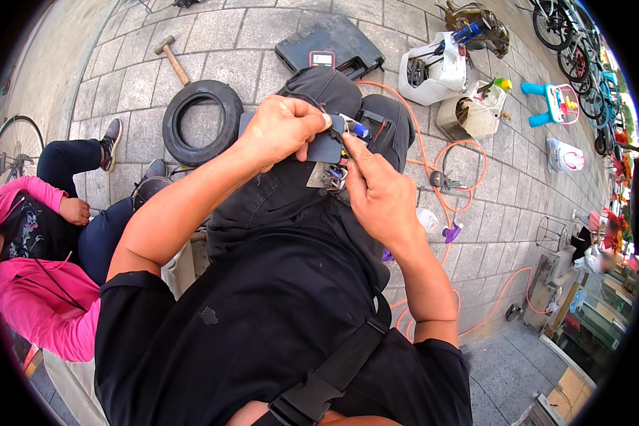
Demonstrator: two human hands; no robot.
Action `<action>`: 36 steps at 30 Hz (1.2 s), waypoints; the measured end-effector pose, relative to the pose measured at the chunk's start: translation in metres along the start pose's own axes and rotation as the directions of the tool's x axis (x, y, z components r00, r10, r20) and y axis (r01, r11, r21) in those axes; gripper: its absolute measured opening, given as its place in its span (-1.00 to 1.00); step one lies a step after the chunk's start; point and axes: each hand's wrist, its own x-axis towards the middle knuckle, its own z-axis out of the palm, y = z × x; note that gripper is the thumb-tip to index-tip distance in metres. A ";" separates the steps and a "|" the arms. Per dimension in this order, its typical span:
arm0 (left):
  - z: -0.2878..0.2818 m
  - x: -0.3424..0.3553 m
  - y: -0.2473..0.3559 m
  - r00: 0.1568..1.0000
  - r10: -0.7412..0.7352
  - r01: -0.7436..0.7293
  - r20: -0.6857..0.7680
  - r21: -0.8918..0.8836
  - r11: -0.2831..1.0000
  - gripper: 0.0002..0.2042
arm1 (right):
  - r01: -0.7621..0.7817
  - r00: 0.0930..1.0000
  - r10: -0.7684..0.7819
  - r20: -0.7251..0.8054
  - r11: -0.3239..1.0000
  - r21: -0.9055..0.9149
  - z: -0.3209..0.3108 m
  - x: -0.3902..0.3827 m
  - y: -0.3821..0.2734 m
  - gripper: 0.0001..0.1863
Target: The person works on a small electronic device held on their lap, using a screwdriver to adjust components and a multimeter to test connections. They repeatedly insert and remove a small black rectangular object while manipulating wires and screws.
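Note:
A flat dark grey case [324, 150] with a ribbed face rests across my lap, between my two hands. Over its upper edge, my left hand [284, 131] is closed, thumb and fingertips pinched on something too small to name. My right hand [382, 188] bends in from the other side, fingers curled, with the index finger reaching to the case's right edge; what it grips is hidden. Beside that finger lies a small blue-ended part [361, 130]. Below the case, a cluster of small parts and wires [334, 177] shows, partly covered by my right hand.
Ahead on the paving are a black tool case [334, 39], a red meter [322, 59], a tire [177, 124] and a hammer [174, 62]. Tool-filled white containers [433, 82] and an orange hose [484, 160] lie to the right. A person in pink [57, 330] sits close at left.

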 end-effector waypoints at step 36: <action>0.007 0.000 -0.004 0.999 0.028 -0.025 -0.032 0.094 0.995 -0.72 | -0.249 0.955 0.194 0.223 0.935 0.253 -0.015 0.000 0.007 -0.52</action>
